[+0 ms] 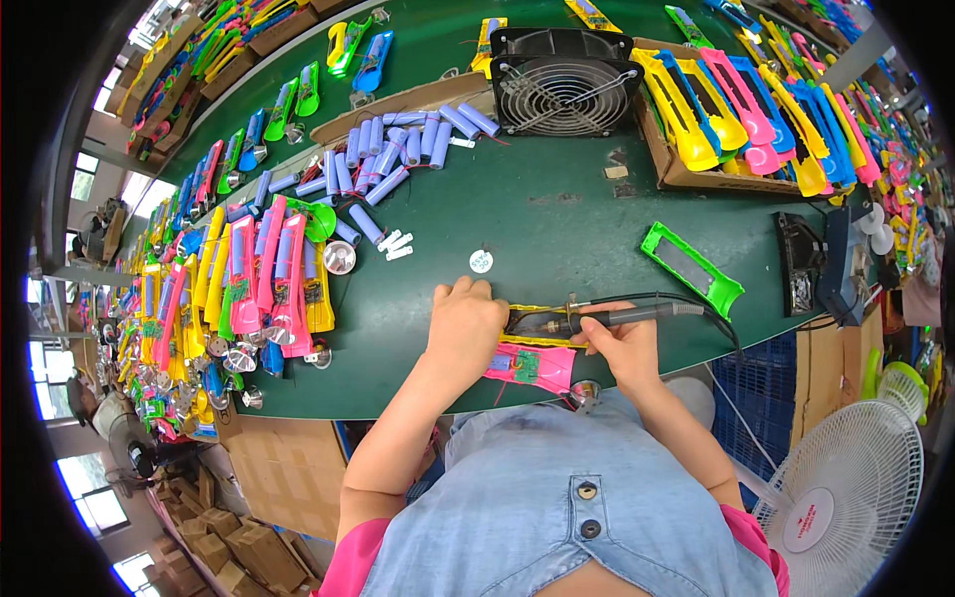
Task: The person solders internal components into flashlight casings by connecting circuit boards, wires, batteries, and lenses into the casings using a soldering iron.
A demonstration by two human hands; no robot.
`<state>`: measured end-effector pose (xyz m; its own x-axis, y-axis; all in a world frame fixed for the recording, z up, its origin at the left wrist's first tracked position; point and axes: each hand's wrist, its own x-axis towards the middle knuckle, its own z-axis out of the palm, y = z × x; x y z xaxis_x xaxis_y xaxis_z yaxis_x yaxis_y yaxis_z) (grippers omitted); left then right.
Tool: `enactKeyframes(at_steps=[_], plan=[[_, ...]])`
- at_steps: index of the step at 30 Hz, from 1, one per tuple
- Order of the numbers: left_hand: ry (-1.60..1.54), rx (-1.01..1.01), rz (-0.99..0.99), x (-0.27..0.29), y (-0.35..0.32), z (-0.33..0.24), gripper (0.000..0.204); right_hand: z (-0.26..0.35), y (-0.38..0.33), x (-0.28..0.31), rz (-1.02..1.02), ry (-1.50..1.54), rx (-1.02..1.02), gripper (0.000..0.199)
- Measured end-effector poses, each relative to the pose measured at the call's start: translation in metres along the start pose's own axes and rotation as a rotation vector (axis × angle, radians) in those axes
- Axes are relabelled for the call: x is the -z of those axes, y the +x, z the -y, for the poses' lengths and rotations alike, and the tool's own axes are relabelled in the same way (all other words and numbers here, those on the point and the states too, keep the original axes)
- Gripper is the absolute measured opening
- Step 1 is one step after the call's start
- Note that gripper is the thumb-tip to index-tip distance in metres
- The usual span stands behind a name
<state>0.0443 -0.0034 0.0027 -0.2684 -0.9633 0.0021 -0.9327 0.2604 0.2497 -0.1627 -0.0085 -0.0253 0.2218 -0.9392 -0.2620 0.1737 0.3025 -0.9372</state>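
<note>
My left hand (465, 323) presses down on a yellow torch shell (532, 325) lying open on the green table (557, 224). My right hand (619, 345) grips a black soldering iron (622, 316), its tip pointing left into the shell beside my left fingers. A pink torch shell (532, 366) with a small green circuit board (525, 366) lies just in front, near the table edge. A silver reflector (585, 391) sits at that edge. The iron's black cable runs right toward the soldering station (844, 264).
Rows of coloured torch shells (254, 279) and purple battery cells (398, 149) fill the left. A black fan (562, 85) and a cardboard box of torches (746, 109) stand behind. A green shell (691, 267) lies right. A white floor fan (846, 488) stands lower right.
</note>
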Motion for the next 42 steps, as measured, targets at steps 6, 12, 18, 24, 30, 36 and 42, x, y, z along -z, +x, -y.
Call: enactKeyframes(at_steps=[6,12,18,24,30,36,42], plan=[[0.069,-0.017,-0.016,-0.001,0.003,0.003,0.004,-0.001,0.001,-0.001,0.006,-0.025,0.0,0.015],[0.111,0.005,0.035,0.006,0.005,0.0,0.004,0.0,-0.004,0.007,0.038,0.091,0.031,0.016],[0.19,0.024,0.089,-0.001,0.009,-0.005,0.008,0.007,-0.029,0.031,-0.165,-0.368,0.433,0.023],[0.172,0.032,0.121,0.001,0.009,-0.006,0.007,0.015,-0.029,0.043,-0.066,-0.893,0.709,0.034],[0.178,0.035,0.091,0.006,0.008,0.0,0.003,0.012,-0.019,0.041,-0.008,-0.874,0.656,0.054],[0.161,0.007,0.056,0.004,0.01,-0.001,0.003,0.008,-0.022,0.046,0.044,-0.799,0.566,0.054],[0.149,-0.002,0.072,0.006,0.011,-0.002,0.004,0.012,-0.024,0.048,0.045,-0.802,0.531,0.053]])
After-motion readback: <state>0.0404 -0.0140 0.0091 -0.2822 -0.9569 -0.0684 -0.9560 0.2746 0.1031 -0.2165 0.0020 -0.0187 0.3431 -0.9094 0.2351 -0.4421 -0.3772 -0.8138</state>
